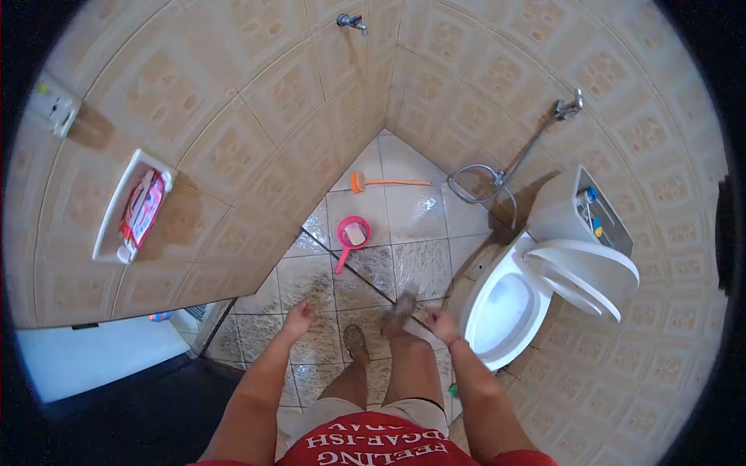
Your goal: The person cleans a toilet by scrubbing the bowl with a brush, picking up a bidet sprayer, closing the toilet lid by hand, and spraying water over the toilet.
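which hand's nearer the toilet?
Right. The right hand is just left of the toilet in view; the left hand is farther off, well to the person's left of it.

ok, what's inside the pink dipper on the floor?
The pink dipper holds one pale, blocky item; I can't tell what it is. It covers part of the dipper's bottom, so anything beneath it is hidden.

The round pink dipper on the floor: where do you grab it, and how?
I'd grip the pink dipper by its straight handle, coming from the person's side, perhaps with the left hand: the handle points back that way, slanting left. Keep it level: a pale block sits inside.
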### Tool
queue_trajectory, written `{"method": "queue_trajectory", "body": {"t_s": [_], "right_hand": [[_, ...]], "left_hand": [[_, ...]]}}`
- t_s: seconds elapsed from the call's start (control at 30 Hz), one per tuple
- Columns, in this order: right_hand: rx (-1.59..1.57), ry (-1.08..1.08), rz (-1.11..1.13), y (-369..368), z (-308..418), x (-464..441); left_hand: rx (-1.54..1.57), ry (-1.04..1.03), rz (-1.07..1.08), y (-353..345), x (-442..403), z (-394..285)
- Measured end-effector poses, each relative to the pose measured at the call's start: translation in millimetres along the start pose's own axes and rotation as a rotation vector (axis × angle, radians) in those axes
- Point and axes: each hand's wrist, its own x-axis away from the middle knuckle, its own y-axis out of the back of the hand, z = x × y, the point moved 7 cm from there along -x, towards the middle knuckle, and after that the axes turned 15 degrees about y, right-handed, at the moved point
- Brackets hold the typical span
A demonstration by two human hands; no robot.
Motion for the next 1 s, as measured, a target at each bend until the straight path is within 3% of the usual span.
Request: {"method": "queue_trajectory", "body": {"t_s": [0.1, 0.23, 0.33, 0.43, 0.73, 0.83, 0.9, 0.97, 1.0], "right_hand": [[-0.096, -0.115, 0.107, 18, -2, -72], [-0.135, -0.062, 0.117, 19, -38, -162], [0.129, 0.016, 0.299, 22, -58, -239], [0.166, 0.058, 0.339, 26, -84, -300], [0.037, -0.017, 0.243, 28, -140, -370], [0.143, 0.047, 0.390, 12, -152, -371], [0.119, 0.013, 0.357, -6, -170, -382], [0.103, -0.050, 0.290, -7, -198, -397], [0.049, -0.079, -0.080, 15, -206, -404]], "left_hand": [[0.064, 0.054, 0.038, -9, -39, -2], [0.094, 0.003, -0.019, -19, -77, -18], [0.099, 0.075, -0.021, -31, -111, -20], [0.070, 0.127, -0.014, -36, -153, -31], [-0.031, 0.181, 0.046, -67, -212, -97], [-0.029, 0.078, 0.002, -70, -257, -84], [-0.027, -0.059, -0.073, -73, -282, -59], [-0.005, 0.001, -0.020, -74, -303, -34], [0.009, 0.060, 0.037, -76, -313, -23]]}}
